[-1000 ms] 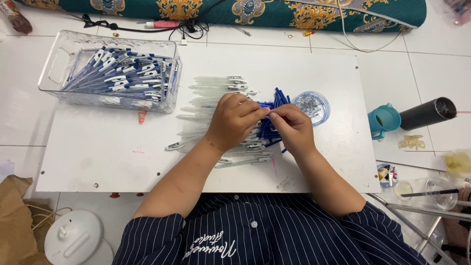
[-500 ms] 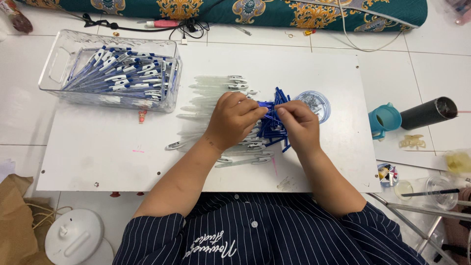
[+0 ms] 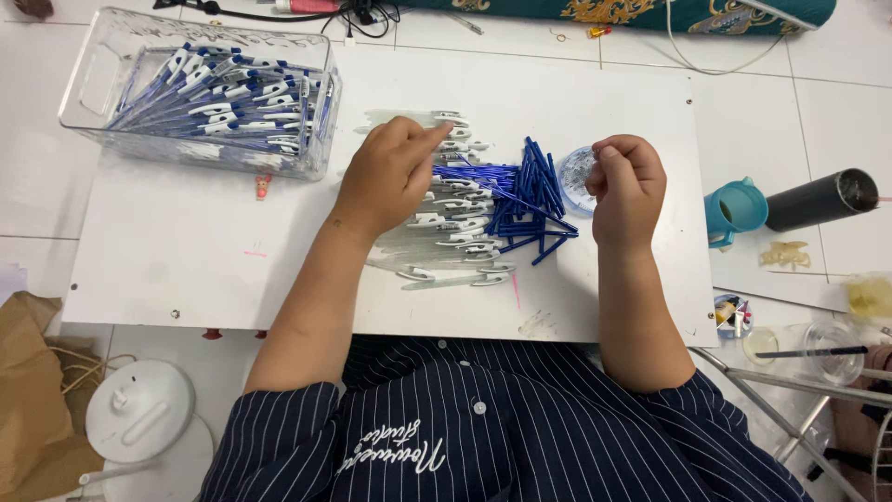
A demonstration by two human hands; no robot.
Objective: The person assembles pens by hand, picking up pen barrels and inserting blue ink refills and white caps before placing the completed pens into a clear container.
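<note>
A crumpled brown paper bag [image 3: 32,381] lies on the floor, off the white board's [image 3: 186,260] near left corner. No labels, signs or screens show.

A white board [image 3: 186,260] lies on a tiled floor [image 3: 836,102]. On the board sit a clear bin [image 3: 93,84] of pens, a heap of clear barrels [image 3: 446,246], blue refills [image 3: 525,200] and a small round dish [image 3: 574,177]. On the floor beside it stand a teal cup [image 3: 729,209] and a black cylinder [image 3: 822,200].
</note>
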